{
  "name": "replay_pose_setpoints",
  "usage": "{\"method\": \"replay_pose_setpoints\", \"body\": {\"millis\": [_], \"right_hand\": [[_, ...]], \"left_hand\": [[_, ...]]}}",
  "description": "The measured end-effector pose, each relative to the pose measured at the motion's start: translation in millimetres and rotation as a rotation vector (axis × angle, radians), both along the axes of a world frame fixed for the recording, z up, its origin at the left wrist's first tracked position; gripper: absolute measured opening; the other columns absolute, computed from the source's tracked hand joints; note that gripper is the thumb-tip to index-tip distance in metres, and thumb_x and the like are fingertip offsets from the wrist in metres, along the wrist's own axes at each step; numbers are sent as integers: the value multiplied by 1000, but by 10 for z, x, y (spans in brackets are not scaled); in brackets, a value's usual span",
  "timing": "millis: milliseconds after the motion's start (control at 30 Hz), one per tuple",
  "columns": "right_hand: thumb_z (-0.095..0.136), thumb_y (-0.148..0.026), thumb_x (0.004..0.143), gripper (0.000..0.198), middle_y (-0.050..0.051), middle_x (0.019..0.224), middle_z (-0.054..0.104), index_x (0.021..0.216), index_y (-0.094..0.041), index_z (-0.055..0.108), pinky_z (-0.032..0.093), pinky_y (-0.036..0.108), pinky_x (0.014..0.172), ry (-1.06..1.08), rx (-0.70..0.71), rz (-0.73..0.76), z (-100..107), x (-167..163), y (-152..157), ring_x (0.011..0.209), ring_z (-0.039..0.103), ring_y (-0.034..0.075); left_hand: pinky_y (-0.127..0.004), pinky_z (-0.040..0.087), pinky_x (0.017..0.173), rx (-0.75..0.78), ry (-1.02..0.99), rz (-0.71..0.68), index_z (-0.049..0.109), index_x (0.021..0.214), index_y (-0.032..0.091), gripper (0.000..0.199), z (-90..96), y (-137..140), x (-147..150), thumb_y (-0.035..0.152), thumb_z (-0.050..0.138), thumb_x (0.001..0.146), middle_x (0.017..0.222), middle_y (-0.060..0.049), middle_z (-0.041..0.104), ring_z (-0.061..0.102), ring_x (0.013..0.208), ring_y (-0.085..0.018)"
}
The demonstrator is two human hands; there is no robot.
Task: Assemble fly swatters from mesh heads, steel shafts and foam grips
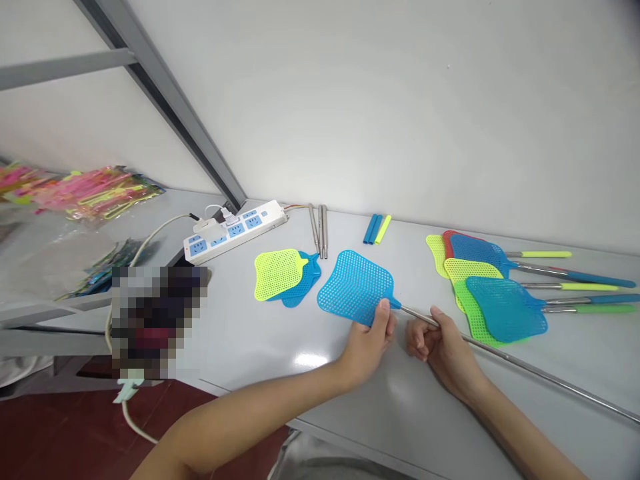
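Observation:
My left hand [370, 340] is closed on a blue fly swatter head [356, 283], pinching its lower edge near the neck. A long telescopic metal rod [515, 362] runs from that neck down to the right edge of the view, where its far end is cut off. Just right of the neck, my right hand [445, 350] grips the rod between thumb and curled fingers. Left of the held head, a yellow swatter head [277, 272] overlaps blue ones [303, 293]. Short metal rods [321, 230] and blue and yellow handle sleeves [376, 229] lie behind.
Several swatters with handles, a blue one [507, 310] on top, are piled at the right. A white power strip [235, 232] with plugs and a cable stands at the back left. Colourful bagged items [100, 190] fill a shelf beyond the metal frame [175, 100]. One area is pixelated.

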State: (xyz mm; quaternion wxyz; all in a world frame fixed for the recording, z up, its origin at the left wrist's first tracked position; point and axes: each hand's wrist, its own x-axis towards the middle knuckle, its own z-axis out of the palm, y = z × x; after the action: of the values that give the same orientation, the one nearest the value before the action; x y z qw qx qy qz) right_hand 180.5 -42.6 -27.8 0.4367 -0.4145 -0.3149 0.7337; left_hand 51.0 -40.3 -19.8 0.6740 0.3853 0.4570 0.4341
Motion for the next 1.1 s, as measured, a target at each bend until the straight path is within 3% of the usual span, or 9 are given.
{"method": "replay_pose_setpoints", "body": {"millis": [267, 533, 800, 1100], "right_hand": [[27, -45, 85, 55, 0, 40, 37, 47, -16, 53, 25, 26, 47, -101, -11, 63, 27, -6, -2, 41, 34, 11], [24, -50, 84, 57, 0, 43, 39, 47, -17, 52, 27, 27, 50, -216, 26, 135, 38, 5, -4, 45, 36, 12], [26, -50, 84, 55, 0, 45, 43, 51, -16, 53, 26, 27, 52, -264, 84, 187, -55, 35, -12, 46, 38, 12], [32, -49, 83, 51, -2, 41, 39, 50, -16, 53, 26, 27, 50, -223, 30, 138, -11, 20, 0, 44, 37, 11]], "left_hand": [[-22, 22, 41, -20, 14, -32, 36, 49, 18, 53, 0, 6, -20, 58, 23, 82, 39, 5, 27, 27, 38, -7], [-23, 22, 42, -52, -61, -1, 38, 50, 18, 47, -8, 15, -35, 53, 31, 81, 40, 5, 29, 28, 39, -8], [-24, 26, 46, 50, 15, -93, 36, 48, 18, 47, -35, -10, -48, 48, 30, 84, 41, 5, 29, 30, 41, -8], [-25, 26, 48, 95, 106, -104, 36, 50, 18, 47, -27, 11, -67, 49, 28, 84, 41, 5, 28, 29, 42, -9]]}}
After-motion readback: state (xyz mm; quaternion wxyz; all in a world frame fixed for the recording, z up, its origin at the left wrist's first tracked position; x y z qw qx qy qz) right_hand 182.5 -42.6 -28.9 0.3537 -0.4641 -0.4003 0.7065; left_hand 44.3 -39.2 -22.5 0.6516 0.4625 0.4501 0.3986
